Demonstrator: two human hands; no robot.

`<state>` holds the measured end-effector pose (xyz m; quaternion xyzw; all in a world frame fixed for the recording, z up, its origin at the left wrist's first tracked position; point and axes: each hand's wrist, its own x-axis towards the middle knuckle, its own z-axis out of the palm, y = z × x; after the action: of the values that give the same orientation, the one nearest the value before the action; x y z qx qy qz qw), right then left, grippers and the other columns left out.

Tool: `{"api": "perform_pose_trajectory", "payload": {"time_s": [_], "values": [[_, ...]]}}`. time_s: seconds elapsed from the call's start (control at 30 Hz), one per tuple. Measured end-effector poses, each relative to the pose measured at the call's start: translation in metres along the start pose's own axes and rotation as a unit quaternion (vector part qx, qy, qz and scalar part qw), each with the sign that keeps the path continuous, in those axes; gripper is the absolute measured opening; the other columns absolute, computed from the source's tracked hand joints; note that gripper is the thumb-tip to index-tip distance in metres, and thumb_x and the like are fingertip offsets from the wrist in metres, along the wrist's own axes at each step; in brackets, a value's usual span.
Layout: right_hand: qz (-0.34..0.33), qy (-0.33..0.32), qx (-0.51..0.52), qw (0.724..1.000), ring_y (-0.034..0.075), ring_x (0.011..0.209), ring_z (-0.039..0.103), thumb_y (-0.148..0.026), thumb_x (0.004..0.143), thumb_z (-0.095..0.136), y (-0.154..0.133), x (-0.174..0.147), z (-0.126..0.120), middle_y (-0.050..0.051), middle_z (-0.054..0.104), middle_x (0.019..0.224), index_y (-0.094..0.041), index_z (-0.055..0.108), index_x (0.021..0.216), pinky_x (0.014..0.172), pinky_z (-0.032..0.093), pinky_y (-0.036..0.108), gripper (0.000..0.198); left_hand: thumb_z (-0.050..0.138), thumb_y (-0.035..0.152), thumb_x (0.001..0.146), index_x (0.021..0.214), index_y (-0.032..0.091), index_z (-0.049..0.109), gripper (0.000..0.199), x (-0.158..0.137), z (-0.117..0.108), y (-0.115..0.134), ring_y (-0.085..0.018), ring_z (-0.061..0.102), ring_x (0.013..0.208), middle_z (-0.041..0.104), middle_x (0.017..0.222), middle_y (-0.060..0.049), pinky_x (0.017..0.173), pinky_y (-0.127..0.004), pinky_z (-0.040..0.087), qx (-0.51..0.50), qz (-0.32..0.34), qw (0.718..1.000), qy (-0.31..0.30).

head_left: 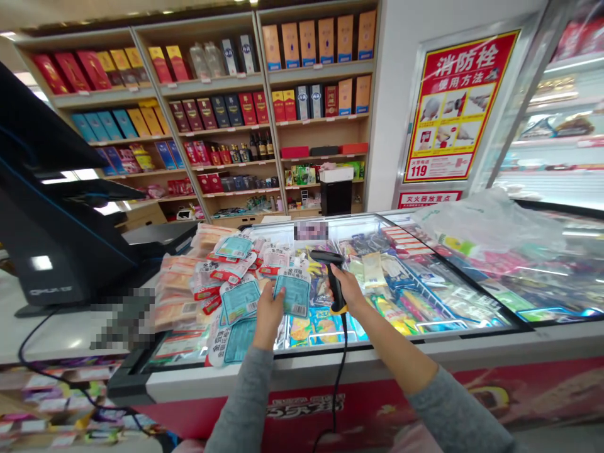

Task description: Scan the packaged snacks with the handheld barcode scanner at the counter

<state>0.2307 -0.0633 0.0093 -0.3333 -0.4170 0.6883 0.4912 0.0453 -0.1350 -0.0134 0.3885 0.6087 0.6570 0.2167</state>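
In my left hand (268,316) is a flat blue-and-white snack packet (293,294), gripped at its left edge with a barcode showing near its bottom. My right hand (350,290) is wrapped round the handle of a black-and-yellow barcode scanner (326,257), whose head points left, above the packet. A cable (343,358) drops from the scanner's handle down the freezer's front. Around my left hand lies a heap of similar packets (238,299), some blue, some red and white. Bags of pale orange food (179,286) lie at the heap's left side.
Under the packets is a glass-topped chest freezer (330,371) full of frozen goods. A clear plastic bag (491,220) rests on its right part. A black checkout terminal (51,239) stands on the counter at left. Shelves of boxed bottles (236,110) line the back wall.
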Motion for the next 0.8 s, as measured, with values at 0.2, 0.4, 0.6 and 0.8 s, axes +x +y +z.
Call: {"api": "perform_pose_trajectory", "payload": {"time_s": [0.2,0.4,0.6,0.8], "values": [[-0.043,-0.001,-0.026,0.999,0.009,0.034,0.047,-0.063,0.072,0.077,-0.032,0.021,-0.033,-0.002,0.057,0.049,-0.02,0.053,0.065,0.032,0.038,0.022,0.05,0.069,0.023,0.072,0.089,0.021,0.059,0.02,0.063,0.085,0.011,-0.014,0.064,0.063,0.068,0.073,0.002,0.07,-0.031,0.056,-0.219,-0.161,0.962,-0.015],[-0.038,0.018,-0.081,0.996,0.011,0.036,0.049,-0.061,0.077,0.074,-0.041,0.044,-0.07,-0.003,0.058,0.051,-0.021,0.053,0.074,0.033,0.038,0.022,0.045,0.07,0.009,0.066,0.091,0.02,0.06,0.029,0.101,0.145,-0.015,-0.015,0.068,0.066,0.071,0.078,0.001,0.071,-0.032,0.058,-0.241,-0.161,0.956,-0.054],[-0.015,0.013,-0.118,0.993,0.01,0.035,0.048,-0.064,0.072,0.074,-0.023,0.066,-0.092,-0.005,0.056,0.049,-0.022,0.051,0.075,0.032,0.035,0.022,0.048,0.076,0.02,0.067,0.093,0.02,0.062,0.03,0.123,0.166,-0.057,-0.018,0.07,0.074,0.072,0.078,0.0,0.072,-0.031,0.058,-0.247,-0.083,0.964,-0.056],[0.011,-0.024,-0.142,0.99,0.01,0.035,0.048,-0.065,0.072,0.074,-0.01,0.062,-0.099,-0.005,0.056,0.051,-0.021,0.053,0.078,0.033,0.034,0.022,0.049,0.083,0.028,0.063,0.098,0.02,0.063,0.042,0.127,0.163,-0.077,-0.017,0.072,0.08,0.075,0.087,-0.003,0.079,-0.032,0.058,-0.288,-0.032,0.954,-0.077]]}}
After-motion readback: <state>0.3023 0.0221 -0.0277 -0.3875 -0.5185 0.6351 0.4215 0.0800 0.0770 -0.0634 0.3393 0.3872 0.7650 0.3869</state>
